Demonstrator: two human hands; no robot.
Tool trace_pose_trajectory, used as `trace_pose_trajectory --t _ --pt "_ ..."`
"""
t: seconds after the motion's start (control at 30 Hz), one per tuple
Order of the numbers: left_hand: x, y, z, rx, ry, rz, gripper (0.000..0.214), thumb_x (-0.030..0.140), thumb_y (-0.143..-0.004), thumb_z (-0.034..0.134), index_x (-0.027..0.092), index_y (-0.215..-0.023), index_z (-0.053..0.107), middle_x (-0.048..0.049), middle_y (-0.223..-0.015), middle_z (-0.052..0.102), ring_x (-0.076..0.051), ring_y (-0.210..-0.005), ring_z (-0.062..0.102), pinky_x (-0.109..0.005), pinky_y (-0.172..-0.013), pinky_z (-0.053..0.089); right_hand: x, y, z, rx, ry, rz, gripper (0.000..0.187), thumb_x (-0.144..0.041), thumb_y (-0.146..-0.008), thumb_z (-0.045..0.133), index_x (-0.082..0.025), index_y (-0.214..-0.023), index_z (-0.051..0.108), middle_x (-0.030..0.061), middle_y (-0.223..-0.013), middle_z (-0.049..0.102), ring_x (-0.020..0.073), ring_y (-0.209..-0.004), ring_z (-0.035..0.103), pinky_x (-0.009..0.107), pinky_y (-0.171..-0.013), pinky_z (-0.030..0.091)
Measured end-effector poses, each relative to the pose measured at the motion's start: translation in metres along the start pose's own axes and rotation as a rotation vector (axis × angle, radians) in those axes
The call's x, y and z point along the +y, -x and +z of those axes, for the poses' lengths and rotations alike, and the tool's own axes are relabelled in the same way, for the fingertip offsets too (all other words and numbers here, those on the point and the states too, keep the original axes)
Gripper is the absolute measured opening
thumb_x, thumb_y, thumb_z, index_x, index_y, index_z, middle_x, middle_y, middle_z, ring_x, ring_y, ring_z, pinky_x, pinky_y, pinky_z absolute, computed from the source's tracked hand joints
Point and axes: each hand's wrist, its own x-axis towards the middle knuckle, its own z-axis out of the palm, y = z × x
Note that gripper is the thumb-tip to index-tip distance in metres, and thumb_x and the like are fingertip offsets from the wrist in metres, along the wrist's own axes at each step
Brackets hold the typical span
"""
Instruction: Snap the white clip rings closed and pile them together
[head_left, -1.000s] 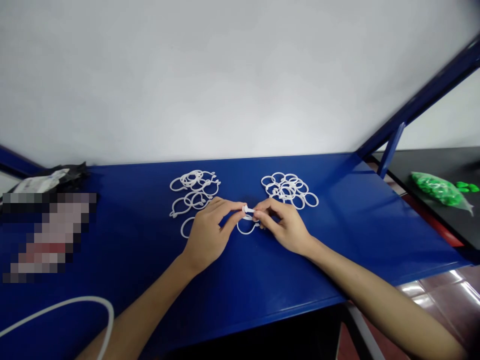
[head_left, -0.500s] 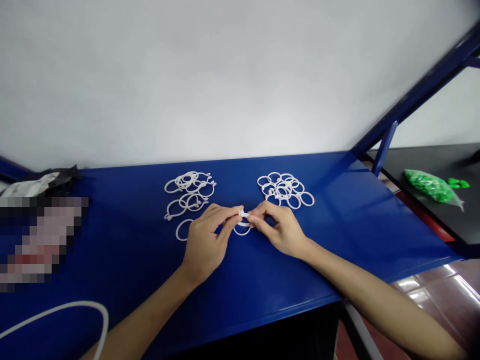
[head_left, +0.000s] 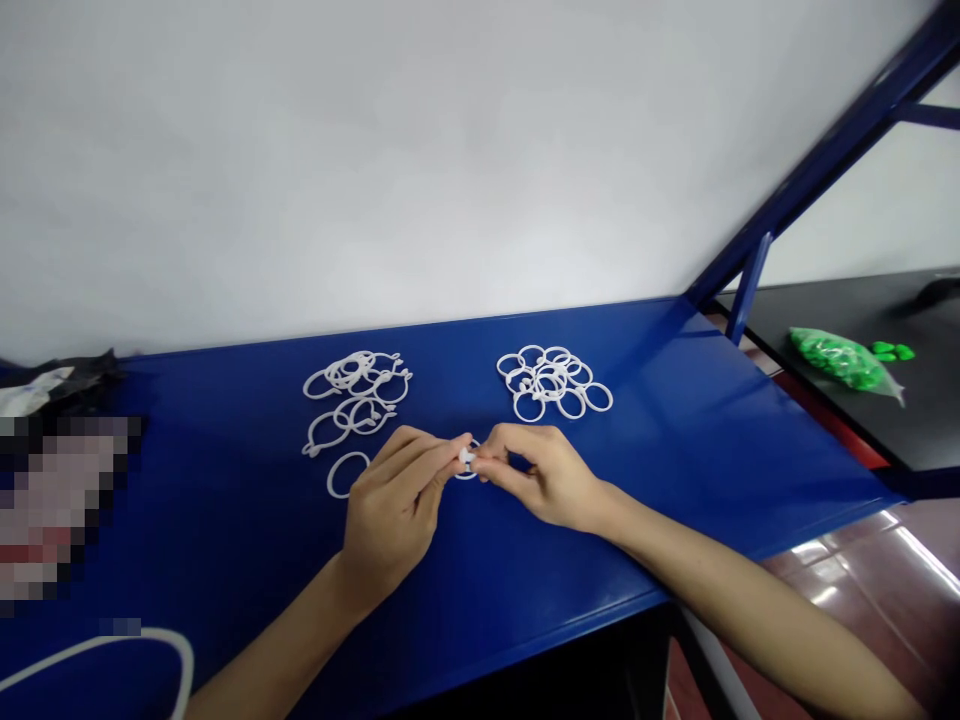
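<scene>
Between my fingertips is a white plastic ring (head_left: 466, 476) with a small end piece at its top; most of it is hidden behind my fingers. My left hand (head_left: 401, 500) pinches it from the left with thumb and fingers. From the right, thumb and forefinger of my right hand (head_left: 541, 470) close on the same ring. A single white ring (head_left: 331, 478) lies on the table just left of my left hand. Beyond it rests a group of opened white rings (head_left: 327, 430) with small knobbed ends. Behind my right hand a pile of closed white rings (head_left: 570, 403) overlaps.
The blue table (head_left: 465, 600) ends at a pale wall (head_left: 450, 180). A black plastic package (head_left: 90, 380) lies at far left, and a white cable (head_left: 184, 650) curves at lower left. To the right, a dark table (head_left: 922, 400) bears a bag of green pieces (head_left: 844, 358).
The view has shifted slightly. My hands have come closer together around the ring, and less of its loop shows now. Both hands keep their pinch.
</scene>
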Motion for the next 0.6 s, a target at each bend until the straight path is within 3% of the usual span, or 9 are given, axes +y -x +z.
trace_pose_trajectory --t 0.13,0.23,0.37,0.43,0.6 --pt "-0.009 -0.003 -0.001 -0.079 -0.151 0.008 0.026 0.018 -0.096 0.060 0.024 -0.120 0.069 -0.0029 -0.102 0.077 -0.019 -0.091 0.067 -0.036 -0.086 0.057 0.005 -0.005 -0.004 0.047 0.216 -0.037 0.020 -0.036 -0.102 0.052 -0.021 -0.093 0.062 0.0031 -0.087 0.070 0.0135 -0.077 0.064 0.027 -0.071 0.052" --pt "-0.016 0.000 0.002 -0.117 -0.287 -0.041 0.032 0.025 -0.097 0.058 0.020 -0.129 0.062 -0.0077 -0.114 0.073 -0.024 -0.106 0.065 -0.042 -0.096 0.053 0.011 -0.010 -0.020 0.147 0.475 0.006 0.018 -0.034 -0.102 0.053 -0.021 -0.096 0.064 0.0051 -0.092 0.071 0.0164 -0.082 0.064 0.030 -0.075 0.050" --pt "-0.020 0.008 0.011 -0.293 -0.326 -0.006 0.027 0.033 -0.097 0.060 0.018 -0.118 0.065 -0.0078 -0.106 0.071 -0.025 -0.100 0.063 -0.042 -0.089 0.052 0.023 -0.012 -0.053 0.289 0.878 0.259 0.015 -0.028 -0.098 0.056 -0.019 -0.090 0.065 0.0091 -0.096 0.067 0.0207 -0.085 0.062 0.030 -0.066 0.045" --pt "-0.020 0.012 0.015 -0.376 -0.353 0.023 0.026 0.036 -0.095 0.063 0.018 -0.114 0.067 -0.0075 -0.103 0.071 -0.026 -0.095 0.061 -0.041 -0.083 0.051 0.029 -0.010 -0.068 0.302 1.013 0.361 0.015 -0.030 -0.096 0.058 -0.019 -0.087 0.066 0.0107 -0.096 0.067 0.0239 -0.089 0.061 0.030 -0.062 0.042" --pt "-0.022 0.016 0.019 -0.459 -0.412 0.078 0.010 0.022 -0.096 0.060 0.019 -0.100 0.068 -0.0042 -0.091 0.070 -0.023 -0.086 0.059 -0.036 -0.074 0.045 0.037 -0.004 -0.083 0.210 1.046 0.528 0.020 -0.037 -0.094 0.060 -0.020 -0.084 0.065 0.0078 -0.090 0.068 0.0226 -0.081 0.061 0.030 -0.058 0.037"
